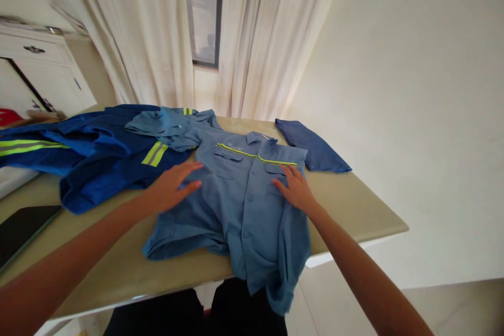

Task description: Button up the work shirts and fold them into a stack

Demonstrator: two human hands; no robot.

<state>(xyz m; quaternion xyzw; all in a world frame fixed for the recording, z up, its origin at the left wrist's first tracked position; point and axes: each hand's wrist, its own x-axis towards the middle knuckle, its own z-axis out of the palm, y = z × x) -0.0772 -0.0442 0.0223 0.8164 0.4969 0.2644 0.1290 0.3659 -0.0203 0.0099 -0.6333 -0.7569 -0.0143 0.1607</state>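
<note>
A light blue work shirt [244, 205] with buttons and a yellow reflective chest stripe lies front up on the beige table [354, 205]. Its hem hangs over the near edge. My left hand [173, 186] rests flat on the shirt's left side, fingers spread and open. My right hand [295, 186] lies flat on the right chest by the pocket, fingers open. One sleeve [311, 147] stretches toward the table's far right corner.
A dark blue garment [98, 163] with yellow-grey reflective stripes is heaped on the table's left. A dark flat panel [19, 228] lies at the near left. White curtains [157, 37], a white cabinet [43, 73] and a plain wall stand behind.
</note>
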